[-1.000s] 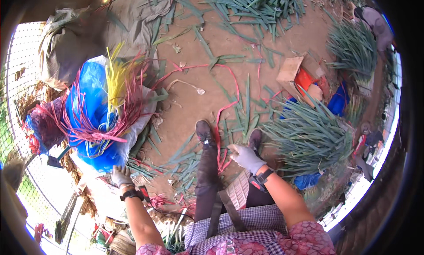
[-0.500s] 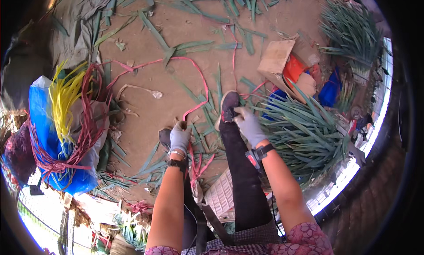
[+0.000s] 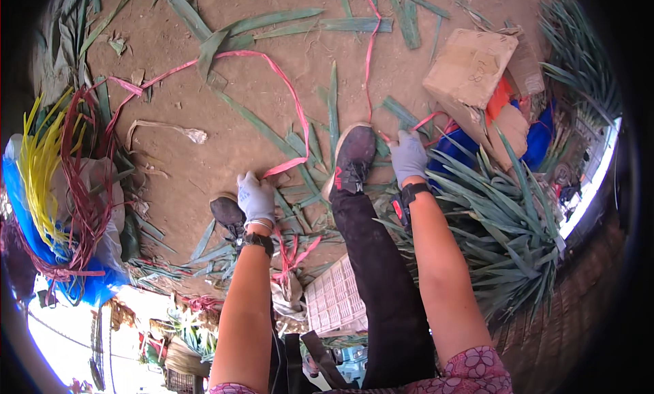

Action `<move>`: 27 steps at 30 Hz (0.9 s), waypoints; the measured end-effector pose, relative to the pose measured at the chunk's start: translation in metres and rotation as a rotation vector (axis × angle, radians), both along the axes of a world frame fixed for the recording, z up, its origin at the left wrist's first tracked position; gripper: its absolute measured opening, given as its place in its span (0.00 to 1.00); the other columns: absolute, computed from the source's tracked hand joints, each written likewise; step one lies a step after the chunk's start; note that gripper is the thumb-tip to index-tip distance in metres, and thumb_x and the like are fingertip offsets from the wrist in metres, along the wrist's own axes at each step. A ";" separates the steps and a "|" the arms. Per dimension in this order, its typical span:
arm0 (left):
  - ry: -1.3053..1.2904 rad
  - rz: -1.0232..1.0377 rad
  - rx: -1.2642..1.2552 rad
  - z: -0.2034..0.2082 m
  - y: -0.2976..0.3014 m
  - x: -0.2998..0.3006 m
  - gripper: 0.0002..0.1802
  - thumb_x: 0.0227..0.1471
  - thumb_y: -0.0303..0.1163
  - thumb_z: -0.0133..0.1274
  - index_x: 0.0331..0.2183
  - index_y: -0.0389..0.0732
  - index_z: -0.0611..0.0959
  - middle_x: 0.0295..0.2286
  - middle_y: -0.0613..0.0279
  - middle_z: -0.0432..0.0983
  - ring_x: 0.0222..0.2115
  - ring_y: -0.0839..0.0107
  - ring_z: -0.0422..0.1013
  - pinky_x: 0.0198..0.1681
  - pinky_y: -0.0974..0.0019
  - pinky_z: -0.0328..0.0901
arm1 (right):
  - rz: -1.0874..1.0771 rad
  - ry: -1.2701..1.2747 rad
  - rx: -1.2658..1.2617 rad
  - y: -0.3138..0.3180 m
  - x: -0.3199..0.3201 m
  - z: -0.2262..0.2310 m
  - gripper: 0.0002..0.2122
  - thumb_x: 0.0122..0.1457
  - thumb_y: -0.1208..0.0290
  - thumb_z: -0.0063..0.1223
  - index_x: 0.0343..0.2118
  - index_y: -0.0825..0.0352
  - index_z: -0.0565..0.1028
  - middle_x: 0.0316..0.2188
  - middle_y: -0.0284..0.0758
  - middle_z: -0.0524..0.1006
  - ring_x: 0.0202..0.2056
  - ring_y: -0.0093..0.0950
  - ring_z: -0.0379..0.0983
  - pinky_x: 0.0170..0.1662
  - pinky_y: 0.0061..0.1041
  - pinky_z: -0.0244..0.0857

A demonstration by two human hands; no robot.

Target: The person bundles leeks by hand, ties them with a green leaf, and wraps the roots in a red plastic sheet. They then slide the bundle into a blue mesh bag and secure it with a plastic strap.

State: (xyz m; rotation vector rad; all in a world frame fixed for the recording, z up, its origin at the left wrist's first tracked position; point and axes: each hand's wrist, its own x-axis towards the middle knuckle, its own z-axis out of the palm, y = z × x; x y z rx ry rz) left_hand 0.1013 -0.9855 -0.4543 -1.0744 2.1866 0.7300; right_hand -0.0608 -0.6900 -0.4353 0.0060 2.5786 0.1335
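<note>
Between the person's legs is a pale slatted crate. Beyond it, the gloved left hand is beside the left shoe, fingers closed on a pink strip that curves away over the dirt floor, much as half a second ago. The gloved right hand has moved from the right shoe to another pink length, fingers curled together; whether they grip it, I cannot tell. Green leaves spread right; farther off sits an open cardboard box.
</note>
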 end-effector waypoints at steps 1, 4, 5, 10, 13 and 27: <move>0.147 0.095 0.082 -0.003 -0.007 0.004 0.07 0.46 0.27 0.54 0.28 0.36 0.74 0.22 0.55 0.76 0.23 0.58 0.72 0.29 0.63 0.68 | -0.010 0.008 -0.009 -0.003 0.001 0.002 0.12 0.46 0.68 0.58 0.33 0.66 0.72 0.35 0.43 0.73 0.32 0.46 0.72 0.37 0.39 0.67; -0.079 0.892 0.634 0.024 -0.015 -0.008 0.07 0.50 0.27 0.53 0.34 0.38 0.75 0.20 0.59 0.77 0.17 0.72 0.70 0.22 0.73 0.66 | -0.514 -0.082 -0.274 -0.017 -0.003 0.032 0.09 0.51 0.69 0.57 0.33 0.66 0.73 0.29 0.37 0.76 0.25 0.37 0.73 0.31 0.31 0.67; -0.067 0.900 0.673 0.039 -0.020 -0.015 0.11 0.53 0.27 0.51 0.41 0.39 0.73 0.21 0.63 0.75 0.16 0.80 0.68 0.18 0.78 0.64 | -0.819 -0.080 -0.560 -0.039 0.000 0.050 0.07 0.54 0.69 0.56 0.33 0.65 0.73 0.26 0.34 0.76 0.24 0.30 0.73 0.29 0.26 0.65; 0.128 0.803 1.183 0.157 -0.007 -0.091 0.15 0.55 0.26 0.50 0.46 0.38 0.72 0.23 0.67 0.72 0.17 0.79 0.67 0.20 0.78 0.63 | -1.057 -0.316 -1.289 -0.134 -0.008 0.180 0.05 0.60 0.71 0.51 0.34 0.66 0.73 0.23 0.27 0.73 0.22 0.16 0.68 0.26 0.15 0.62; 0.319 0.441 1.431 0.218 -0.017 -0.111 0.04 0.50 0.23 0.51 0.29 0.42 0.75 0.20 0.75 0.66 0.21 0.83 0.65 0.23 0.78 0.60 | -1.019 -0.572 -1.474 -0.184 -0.010 0.261 0.06 0.60 0.70 0.51 0.34 0.67 0.71 0.24 0.28 0.72 0.24 0.16 0.68 0.28 0.15 0.63; 0.291 0.086 1.146 0.426 -0.022 -0.237 0.05 0.58 0.26 0.47 0.32 0.36 0.77 0.21 0.70 0.71 0.20 0.83 0.65 0.24 0.77 0.60 | -0.329 -0.150 -1.465 -0.135 -0.074 0.385 0.38 0.44 0.81 0.61 0.61 0.60 0.57 0.55 0.36 0.63 0.34 0.19 0.70 0.36 0.20 0.68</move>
